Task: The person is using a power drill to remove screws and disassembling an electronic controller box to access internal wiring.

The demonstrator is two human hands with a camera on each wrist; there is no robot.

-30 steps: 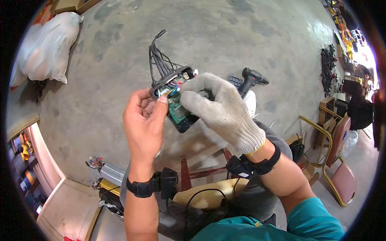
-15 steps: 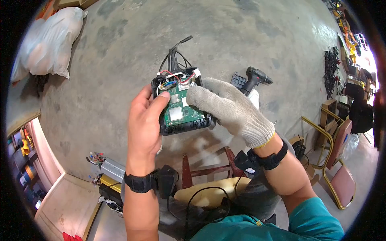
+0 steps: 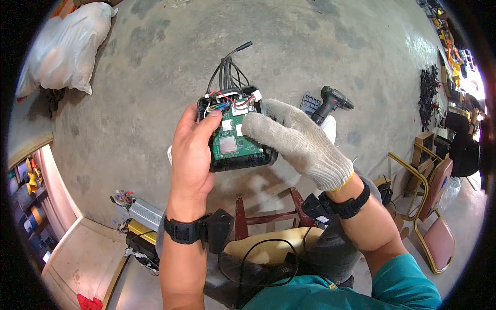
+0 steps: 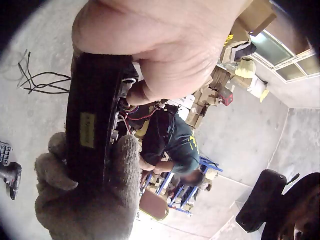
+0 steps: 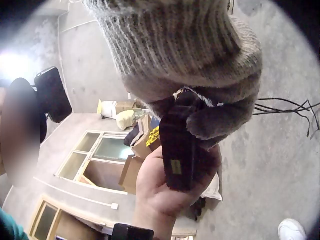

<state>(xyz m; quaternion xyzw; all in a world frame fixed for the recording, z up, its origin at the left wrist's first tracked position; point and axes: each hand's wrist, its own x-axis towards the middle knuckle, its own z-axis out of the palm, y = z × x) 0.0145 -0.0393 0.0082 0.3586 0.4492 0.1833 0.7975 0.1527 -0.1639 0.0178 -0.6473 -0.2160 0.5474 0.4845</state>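
Both hands hold a black plastic housing [image 3: 243,163] in front of the body. Its open face shows a green circuit board [image 3: 239,148] with a silver square shield and coloured wires at the top end. Several black cables [image 3: 226,75] trail from the far end. My bare left hand [image 3: 192,150] grips the left side, its thumb on the board near the wires. On the right side, my right hand [image 3: 305,144] in a knitted glove pinches the housing, thumb over the board's edge. A small yellow label [image 4: 87,130] shows on the housing's side in the left wrist view.
A black cordless drill [image 3: 330,106] lies on the concrete floor beyond the right hand, beside a dark grid-like plastic piece [image 3: 310,103]. A red-legged stool [image 3: 241,219] stands near the knees. Metal-cased boxes [image 3: 144,214] are at left, a folding chair [image 3: 434,227] at right.
The housing has turned from an edge-on tilt so the circuit board faces up. Both hands keep their hold; the gloved thumb has come to the board's right part.
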